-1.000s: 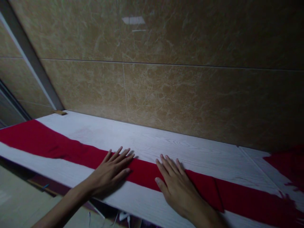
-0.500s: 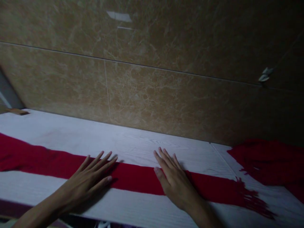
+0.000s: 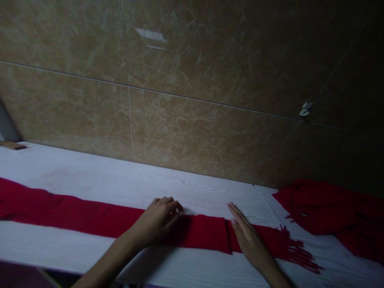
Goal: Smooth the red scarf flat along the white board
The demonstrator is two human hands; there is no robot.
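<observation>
A long red scarf (image 3: 99, 218) runs along the white wood-grain surface, with a fringed end (image 3: 301, 252) at the right. Just left of my right hand, a straight edge crosses it where one layer lies on another. My left hand (image 3: 157, 220) is over the scarf's middle, back up, with its fingers curled in at the far edge. Its fingertips are partly hidden and seem closed on the fabric. My right hand (image 3: 249, 242) rests across the scarf near the fringe, tilted on its side, fingers stretched out and held together, nothing in it.
A second heap of red fringed cloth (image 3: 327, 208) lies at the right by the wall. Brown marbled tiles (image 3: 180, 124) rise behind the surface. A small pale fixture (image 3: 305, 109) is on the wall. A brown block (image 3: 12, 145) sits at the far left corner.
Both hands have moved to the right along the scarf. My left hand's spread fingers have curled in; my right hand has turned onto its side. The layer's edge now shows. The view has shifted slightly.
</observation>
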